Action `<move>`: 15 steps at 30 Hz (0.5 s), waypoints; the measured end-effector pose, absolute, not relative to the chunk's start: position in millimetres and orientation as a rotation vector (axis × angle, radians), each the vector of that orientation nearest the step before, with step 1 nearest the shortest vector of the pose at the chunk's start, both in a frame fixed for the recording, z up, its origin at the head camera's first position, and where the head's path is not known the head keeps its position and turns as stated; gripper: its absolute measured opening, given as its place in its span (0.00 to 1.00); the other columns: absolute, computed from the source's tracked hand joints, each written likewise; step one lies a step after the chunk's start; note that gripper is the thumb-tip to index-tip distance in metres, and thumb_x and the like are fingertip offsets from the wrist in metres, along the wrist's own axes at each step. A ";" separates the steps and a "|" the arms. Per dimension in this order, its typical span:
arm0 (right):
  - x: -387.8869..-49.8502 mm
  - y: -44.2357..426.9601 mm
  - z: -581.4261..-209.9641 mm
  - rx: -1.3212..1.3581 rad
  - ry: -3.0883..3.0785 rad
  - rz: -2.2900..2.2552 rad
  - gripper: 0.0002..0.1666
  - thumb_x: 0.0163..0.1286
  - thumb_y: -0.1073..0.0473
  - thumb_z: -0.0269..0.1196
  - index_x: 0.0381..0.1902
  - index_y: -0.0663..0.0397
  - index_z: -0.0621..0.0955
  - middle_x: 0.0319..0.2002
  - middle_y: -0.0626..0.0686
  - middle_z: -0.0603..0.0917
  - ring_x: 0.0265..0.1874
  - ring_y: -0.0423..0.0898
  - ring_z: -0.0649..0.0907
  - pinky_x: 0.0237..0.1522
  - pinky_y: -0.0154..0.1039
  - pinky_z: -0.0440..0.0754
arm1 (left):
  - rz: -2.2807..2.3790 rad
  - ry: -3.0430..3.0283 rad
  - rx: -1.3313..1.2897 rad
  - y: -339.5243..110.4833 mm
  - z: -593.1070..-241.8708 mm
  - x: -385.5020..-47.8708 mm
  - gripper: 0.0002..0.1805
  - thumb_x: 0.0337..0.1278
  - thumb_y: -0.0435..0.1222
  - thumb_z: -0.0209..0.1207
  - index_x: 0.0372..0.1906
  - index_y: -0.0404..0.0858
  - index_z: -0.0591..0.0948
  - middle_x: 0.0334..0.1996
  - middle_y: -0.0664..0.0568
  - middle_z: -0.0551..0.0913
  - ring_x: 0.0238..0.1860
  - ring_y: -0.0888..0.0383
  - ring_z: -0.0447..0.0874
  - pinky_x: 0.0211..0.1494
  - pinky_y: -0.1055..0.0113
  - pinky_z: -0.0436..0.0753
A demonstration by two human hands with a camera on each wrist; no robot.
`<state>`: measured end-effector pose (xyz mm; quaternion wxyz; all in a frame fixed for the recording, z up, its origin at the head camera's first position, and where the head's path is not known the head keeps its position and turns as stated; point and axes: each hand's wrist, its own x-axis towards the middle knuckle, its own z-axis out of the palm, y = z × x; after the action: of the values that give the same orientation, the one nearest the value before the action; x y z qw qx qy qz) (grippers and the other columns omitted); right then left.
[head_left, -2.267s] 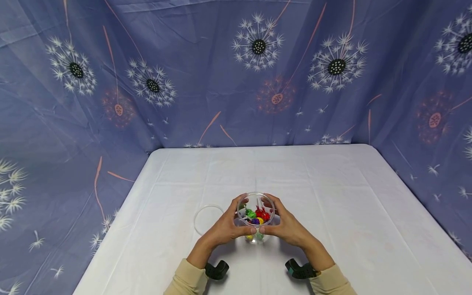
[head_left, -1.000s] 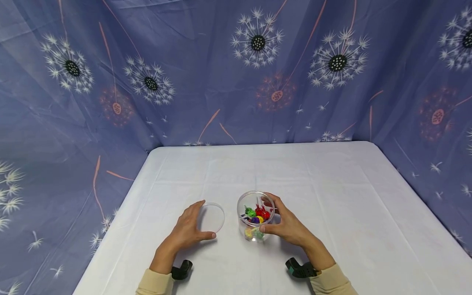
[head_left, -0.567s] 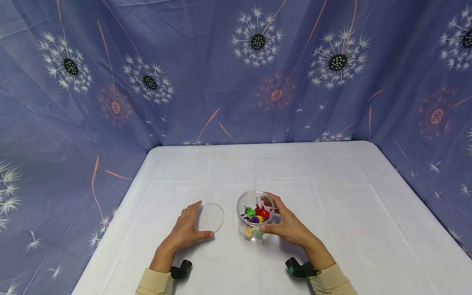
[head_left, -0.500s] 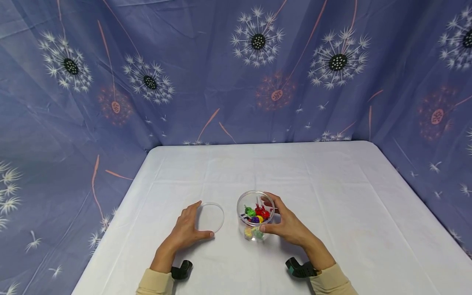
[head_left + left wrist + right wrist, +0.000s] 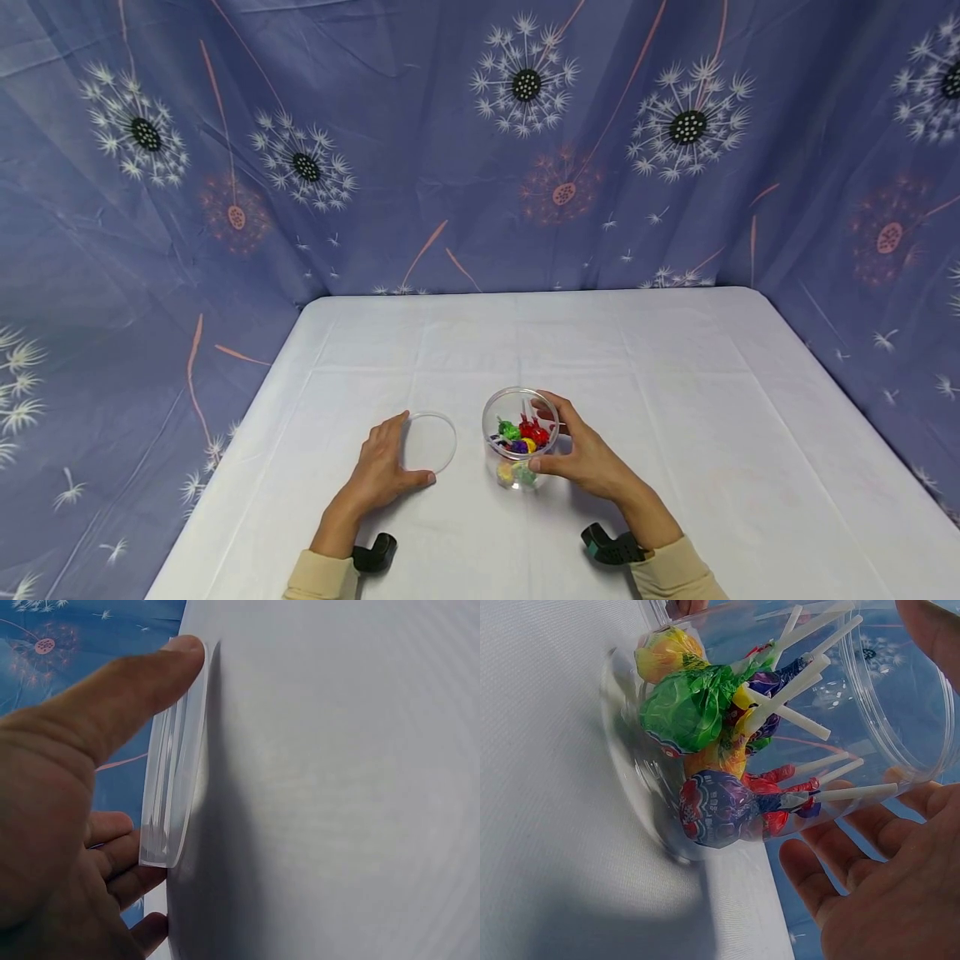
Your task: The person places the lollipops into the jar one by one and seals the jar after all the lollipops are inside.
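Observation:
A clear plastic jar (image 5: pixel 491 462) stands upright and uncovered on the white table. Several lollipops (image 5: pixel 694 712) in coloured wrappers lie inside, white sticks pointing toward the mouth. My right hand (image 5: pixel 588 454) grips the jar's right side, thumb in front and fingers behind. To the left, a clear round lid (image 5: pixel 169 780) lies on the tabletop. My left hand (image 5: pixel 378 467) holds the lid across its left side, thumb at the near rim and fingers at the far rim; the palm hides part of that rim.
A white cloth-covered table (image 5: pixel 637 358) carries the jar and lid near its front middle. Behind and at both sides hangs a blue curtain (image 5: pixel 420 150) with dandelion prints. Black wrist devices (image 5: pixel 375 552) sit at both sleeves.
At the earliest frame both hands held the jar. My left hand has since let go and moved left onto the lid; my right hand stays on the jar.

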<state>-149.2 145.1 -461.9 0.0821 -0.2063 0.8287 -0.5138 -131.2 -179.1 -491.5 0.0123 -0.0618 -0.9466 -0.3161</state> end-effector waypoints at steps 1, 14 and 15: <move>-149.2 145.1 -461.8 -0.616 2.477 -1.534 0.50 0.53 0.48 0.71 0.69 0.31 0.57 0.68 0.56 0.67 0.59 0.63 0.72 0.57 0.66 0.69 | -0.991 -2.950 -0.191 -178.9 -491.5 -131.2 0.57 0.31 0.46 0.76 0.69 0.32 0.58 0.65 0.37 0.66 0.66 0.41 0.59 0.68 0.43 0.60; -149.1 145.7 -462.5 -0.609 2.478 -1.528 0.50 0.54 0.48 0.71 0.69 0.30 0.57 0.68 0.56 0.67 0.60 0.64 0.72 0.57 0.66 0.70 | -1.017 -2.944 -0.159 -179.5 -489.4 -132.6 0.58 0.31 0.46 0.76 0.70 0.33 0.58 0.66 0.38 0.65 0.67 0.41 0.59 0.69 0.44 0.60; -149.1 145.7 -462.6 -0.611 2.478 -1.527 0.50 0.54 0.47 0.71 0.69 0.31 0.57 0.68 0.56 0.67 0.60 0.64 0.72 0.57 0.66 0.70 | -1.018 -2.943 -0.158 -179.5 -488.6 -132.8 0.57 0.31 0.46 0.76 0.70 0.33 0.58 0.66 0.38 0.65 0.67 0.42 0.59 0.69 0.44 0.61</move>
<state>-149.1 145.7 -462.6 0.0835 -0.2046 0.8303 -0.5116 -132.8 -179.5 -488.6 0.0115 -0.0506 -0.9438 -0.3265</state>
